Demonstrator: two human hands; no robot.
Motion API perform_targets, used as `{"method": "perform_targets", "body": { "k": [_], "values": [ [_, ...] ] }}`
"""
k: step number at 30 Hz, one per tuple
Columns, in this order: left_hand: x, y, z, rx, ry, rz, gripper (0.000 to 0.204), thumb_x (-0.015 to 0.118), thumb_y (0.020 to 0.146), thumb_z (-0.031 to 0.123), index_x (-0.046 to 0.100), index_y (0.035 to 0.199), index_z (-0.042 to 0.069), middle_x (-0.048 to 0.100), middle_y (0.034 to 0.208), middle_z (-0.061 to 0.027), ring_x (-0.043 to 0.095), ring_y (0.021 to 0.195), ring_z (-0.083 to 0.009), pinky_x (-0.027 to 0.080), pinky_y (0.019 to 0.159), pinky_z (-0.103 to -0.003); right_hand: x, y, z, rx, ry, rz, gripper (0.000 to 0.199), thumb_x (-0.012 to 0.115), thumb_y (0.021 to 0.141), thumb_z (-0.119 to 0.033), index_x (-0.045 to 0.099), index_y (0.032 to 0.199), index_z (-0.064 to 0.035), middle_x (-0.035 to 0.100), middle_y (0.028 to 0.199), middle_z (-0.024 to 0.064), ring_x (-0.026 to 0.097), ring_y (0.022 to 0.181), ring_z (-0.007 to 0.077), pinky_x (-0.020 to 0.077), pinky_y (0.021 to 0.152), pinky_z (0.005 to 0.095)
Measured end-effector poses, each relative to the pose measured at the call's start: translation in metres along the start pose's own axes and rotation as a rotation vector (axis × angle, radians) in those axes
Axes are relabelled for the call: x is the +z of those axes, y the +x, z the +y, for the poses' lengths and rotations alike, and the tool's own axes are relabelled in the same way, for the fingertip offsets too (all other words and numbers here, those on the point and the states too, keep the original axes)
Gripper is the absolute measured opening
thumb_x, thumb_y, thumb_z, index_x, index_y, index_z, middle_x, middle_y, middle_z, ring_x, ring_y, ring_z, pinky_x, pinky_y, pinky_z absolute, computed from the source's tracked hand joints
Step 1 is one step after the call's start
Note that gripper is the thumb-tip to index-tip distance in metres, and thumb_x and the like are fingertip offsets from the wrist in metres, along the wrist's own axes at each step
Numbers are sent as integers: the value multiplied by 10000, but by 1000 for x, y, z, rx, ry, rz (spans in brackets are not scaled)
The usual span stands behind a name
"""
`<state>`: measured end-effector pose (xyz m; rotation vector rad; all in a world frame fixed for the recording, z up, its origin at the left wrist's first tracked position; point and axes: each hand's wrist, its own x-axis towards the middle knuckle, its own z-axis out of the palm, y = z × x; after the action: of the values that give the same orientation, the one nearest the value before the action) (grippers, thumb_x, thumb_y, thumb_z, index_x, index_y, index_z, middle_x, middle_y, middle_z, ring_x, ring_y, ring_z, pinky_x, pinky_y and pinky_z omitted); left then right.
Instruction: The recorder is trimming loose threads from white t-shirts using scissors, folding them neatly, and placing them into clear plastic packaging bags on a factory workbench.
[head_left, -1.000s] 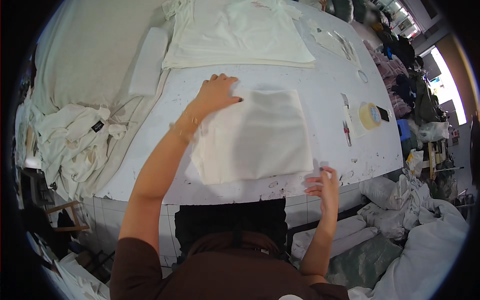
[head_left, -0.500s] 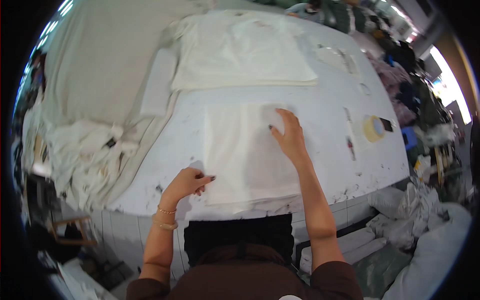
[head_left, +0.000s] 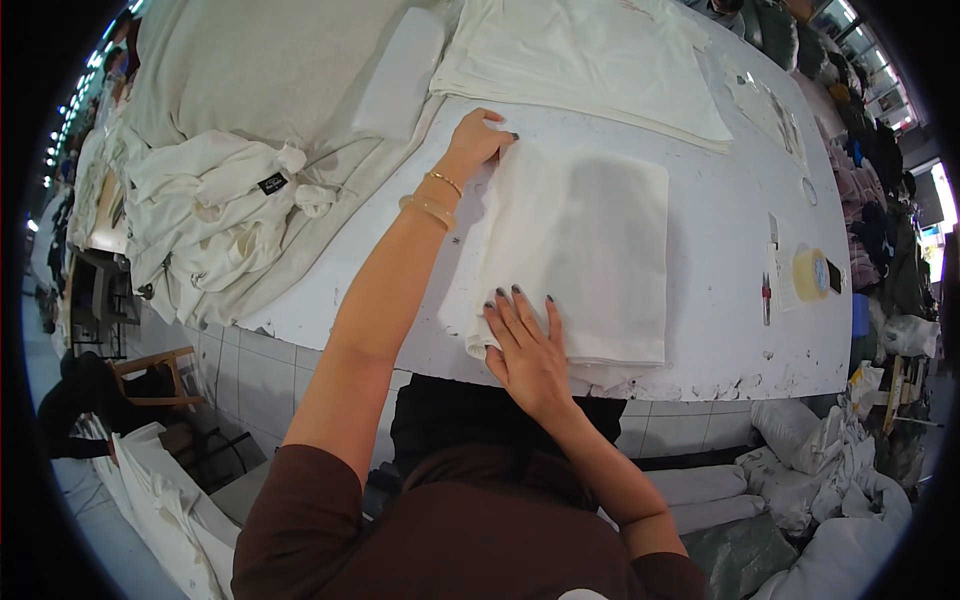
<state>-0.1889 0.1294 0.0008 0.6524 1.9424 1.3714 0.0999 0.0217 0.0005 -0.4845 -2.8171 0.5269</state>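
In front of me on the white table lies a folded white garment (head_left: pixel 610 250), a near-rectangle with a soft, rolled left edge. My left hand (head_left: pixel 475 142) is at its far left corner, fingers curled and thumb against the cloth, apparently pinching the edge. Flat on the near left part of the garment rests my right hand (head_left: pixel 532 352), its fingers spread. Beyond it a stack of white garments (head_left: pixel 590 65) is laid out flat.
Crumpled white garments (head_left: pixel 215 205) and a large off-white cloth (head_left: pixel 270 70) cover the left side, beside a white slab-like pack (head_left: pixel 402 75). To the right lie a tape roll (head_left: pixel 808 274) and a small red-handled tool (head_left: pixel 767 290). The table's front edge (head_left: pixel 720 390) is close.
My left hand has moved from the near left side to the garment's far left corner. My right hand has come from the far right to press on the near left part.
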Motion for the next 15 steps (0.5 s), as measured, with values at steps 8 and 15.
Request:
{"method": "perform_targets", "body": {
  "k": [8, 15],
  "values": [
    [17, 13, -18, 506, 319, 19, 165, 642, 744, -26, 654, 894, 43, 610, 780, -81, 578, 719, -219, 478, 675, -315, 13, -1, -4, -13, -52, 5, 512, 593, 822, -207, 505, 1325, -243, 347, 1475, 3, 222, 1388, 366, 75, 992, 765],
    [61, -41, -2, 758, 694, 248, 339, 573, 808, 32, 588, 1142, 86, 530, 1172, -112, 506, 1045, -318, 412, 906, -429, -5, 5, -8, -1, 111, -159, 520, 560, 884, -314, 454, 1355, -122, 357, 1459, 54, 197, 1401, 339, 114, 1015, 731]
  ]
}}
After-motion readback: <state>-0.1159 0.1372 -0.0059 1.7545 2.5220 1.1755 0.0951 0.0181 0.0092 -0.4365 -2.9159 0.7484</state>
